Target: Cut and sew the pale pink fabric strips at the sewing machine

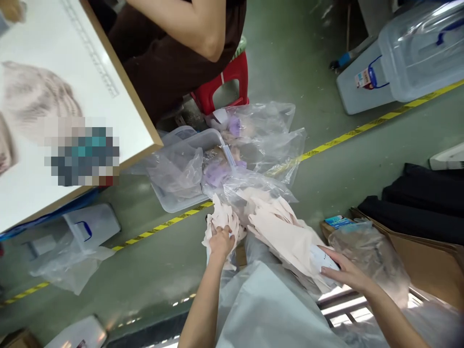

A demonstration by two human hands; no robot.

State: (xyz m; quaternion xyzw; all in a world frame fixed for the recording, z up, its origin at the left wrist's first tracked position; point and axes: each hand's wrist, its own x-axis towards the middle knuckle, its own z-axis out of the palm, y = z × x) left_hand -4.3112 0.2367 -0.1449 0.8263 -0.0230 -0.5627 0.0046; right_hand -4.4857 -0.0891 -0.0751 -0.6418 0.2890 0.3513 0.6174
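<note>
My left hand [222,241] is closed over a small bundle of cream fabric pieces [225,217], with its fingers curled into the ruffled edges. My right hand [344,270] grips the near right end of a larger stack of cream fabric pieces [281,224], thumb and fingers around it. Beside those fingers a pale blue paper [321,258] with small dark marks shows on the stack. Below both bundles spreads a large pale plastic bag [268,304]. What lies under the stacks is mostly hidden.
Ahead, a translucent bin [170,200] holds clear bags and lilac pieces. A person [155,63] sits on a red stool [243,79] by a white table [119,113]. A lidded bin [366,96] stands far right; a cardboard box [424,263] with dark fabric is nearer. Yellow tape [337,142] crosses the floor.
</note>
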